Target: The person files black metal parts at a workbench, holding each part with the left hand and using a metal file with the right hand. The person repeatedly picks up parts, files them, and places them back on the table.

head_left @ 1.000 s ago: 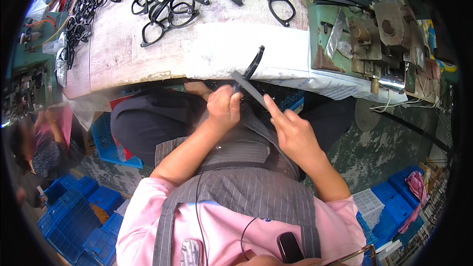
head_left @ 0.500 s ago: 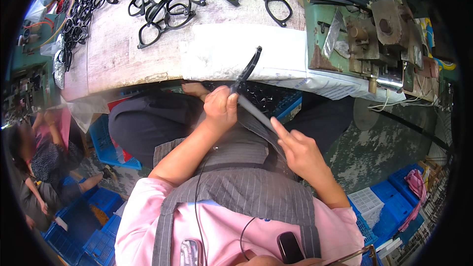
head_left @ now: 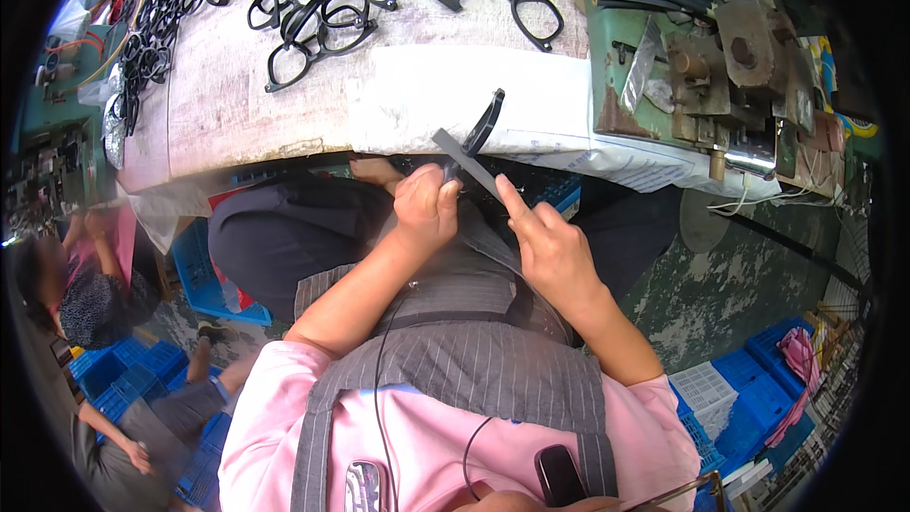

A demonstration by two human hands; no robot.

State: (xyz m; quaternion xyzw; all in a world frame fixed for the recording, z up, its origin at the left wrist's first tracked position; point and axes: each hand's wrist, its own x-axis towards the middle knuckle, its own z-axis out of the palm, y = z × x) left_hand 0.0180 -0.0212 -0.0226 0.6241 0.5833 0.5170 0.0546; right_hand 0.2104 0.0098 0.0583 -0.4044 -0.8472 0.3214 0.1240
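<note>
My left hand (head_left: pixel 427 204) is closed round the lower end of a black eyeglass frame (head_left: pixel 488 123), which I see nearly edge-on. The frame points up and slightly right, its far end over the white sheet (head_left: pixel 398 95) at the table's front edge. My right hand (head_left: pixel 555 251) grips a flat grey file (head_left: pixel 477 173), with the index finger stretched along it. The file lies slantwise across the frame just above my left fingers, its tip past the frame on the left. The file's handle end is hidden in my right palm.
Many black eyeglass frames (head_left: pixel 346 24) lie along the table's far side and left. A green machine with a metal block (head_left: pixel 758 33) stands at the right. Blue crates (head_left: pixel 754 389) are on the floor. Two people (head_left: pixel 90 294) sit at the left.
My right hand has pushed the file up and left, so its tip now sticks out beyond the frame. My left hand stays put. At lower left, a person's arm and leg have shifted.
</note>
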